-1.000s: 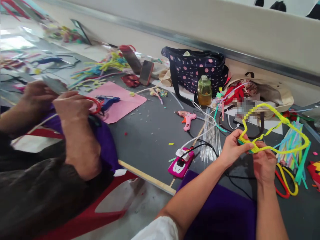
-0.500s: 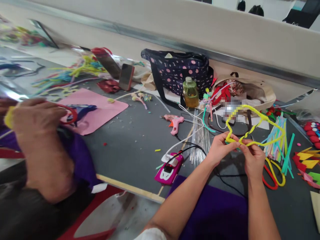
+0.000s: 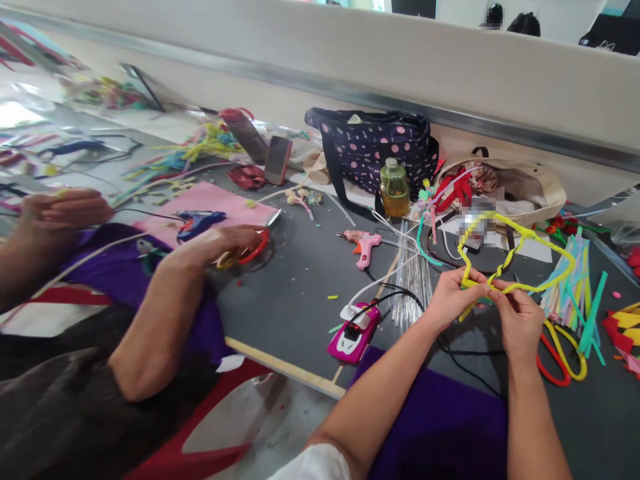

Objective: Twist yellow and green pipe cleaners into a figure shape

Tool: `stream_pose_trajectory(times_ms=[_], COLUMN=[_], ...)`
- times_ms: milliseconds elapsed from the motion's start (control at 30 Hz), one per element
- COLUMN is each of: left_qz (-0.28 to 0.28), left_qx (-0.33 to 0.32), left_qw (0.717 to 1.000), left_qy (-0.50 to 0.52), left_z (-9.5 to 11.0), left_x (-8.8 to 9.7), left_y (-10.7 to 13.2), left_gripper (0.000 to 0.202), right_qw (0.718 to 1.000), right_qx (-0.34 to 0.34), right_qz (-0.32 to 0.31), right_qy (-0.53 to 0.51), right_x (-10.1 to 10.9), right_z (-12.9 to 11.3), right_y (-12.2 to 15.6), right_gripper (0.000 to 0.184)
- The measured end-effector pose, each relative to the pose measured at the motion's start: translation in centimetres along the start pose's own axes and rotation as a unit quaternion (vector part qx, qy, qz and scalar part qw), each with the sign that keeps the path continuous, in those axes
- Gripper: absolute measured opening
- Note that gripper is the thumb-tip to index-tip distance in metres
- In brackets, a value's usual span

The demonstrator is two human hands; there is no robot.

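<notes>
My left hand (image 3: 453, 297) and my right hand (image 3: 520, 317) pinch a yellow pipe-cleaner loop (image 3: 520, 240) where its two ends twist together, just above the dark table (image 3: 295, 293). The loop rises away from me in a rough heart outline. Both hands have their fingers closed on the yellow wire. A bundle of coloured pipe cleaners (image 3: 575, 287) lies right behind my right hand. Red and yellow scissors (image 3: 557, 350) rest beside my right wrist.
A co-worker on the left sets red-handled scissors (image 3: 247, 250) down with one hand (image 3: 227, 240). A pink glue gun (image 3: 363, 241), a pink car-shaped gadget (image 3: 353, 330), clear sticks (image 3: 413, 280), a green bottle (image 3: 394, 188), a dotted bag (image 3: 375, 150) and a beige tote (image 3: 515, 187) stand about.
My hands stay pinched on the yellow loop and have twisted it a little. The co-worker's hand has reached forward onto the table with the red scissors. The view swung slightly.
</notes>
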State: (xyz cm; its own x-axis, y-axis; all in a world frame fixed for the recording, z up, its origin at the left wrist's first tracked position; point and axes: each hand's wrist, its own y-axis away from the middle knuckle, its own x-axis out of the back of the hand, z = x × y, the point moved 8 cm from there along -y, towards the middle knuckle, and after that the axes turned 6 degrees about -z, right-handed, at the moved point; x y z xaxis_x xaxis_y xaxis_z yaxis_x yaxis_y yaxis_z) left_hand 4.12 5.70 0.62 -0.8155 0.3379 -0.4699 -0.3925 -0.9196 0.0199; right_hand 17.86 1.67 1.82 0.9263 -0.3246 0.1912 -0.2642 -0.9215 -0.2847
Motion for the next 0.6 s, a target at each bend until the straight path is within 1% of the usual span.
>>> stream_pose_trajectory(times_ms=[133,267,367,500,600], left_qz=[-0.008,-0.013,-0.017,-0.006,-0.01], left_qx=[0.005,0.01,0.024,0.038,0.05], left_qw=[1.0,0.998,0.998,0.998,0.997], left_qy=[0.03,0.06,0.063,0.055,0.051], left_z=[-0.4,-0.9,-1.3,-1.6,-1.7], left_x=[-0.4,-0.5,-0.4,-0.1,0.0], left_y=[0.0,-0.1,-0.2,-0.2,-0.3], left_gripper=[0.03,0.034,0.037,0.037,0.036], right_qw=[1.0,0.999,0.999,1.0,1.0], right_qx=[-0.019,-0.029,-0.022,-0.004,0.014], right_qz=[0.0,0.001,0.008,-0.008,-0.014], right_qy=[-0.018,-0.045,-0.038,-0.007,0.015], right_x=[0.0,0.0,0.2,0.0,-0.2], right_z=[0.7,1.2,1.2,0.6,0.1], right_y=[-0.1,-0.1,-0.1,-0.1,-0.1], right_gripper=[0.025,0.025,0.025,0.027,0.026])
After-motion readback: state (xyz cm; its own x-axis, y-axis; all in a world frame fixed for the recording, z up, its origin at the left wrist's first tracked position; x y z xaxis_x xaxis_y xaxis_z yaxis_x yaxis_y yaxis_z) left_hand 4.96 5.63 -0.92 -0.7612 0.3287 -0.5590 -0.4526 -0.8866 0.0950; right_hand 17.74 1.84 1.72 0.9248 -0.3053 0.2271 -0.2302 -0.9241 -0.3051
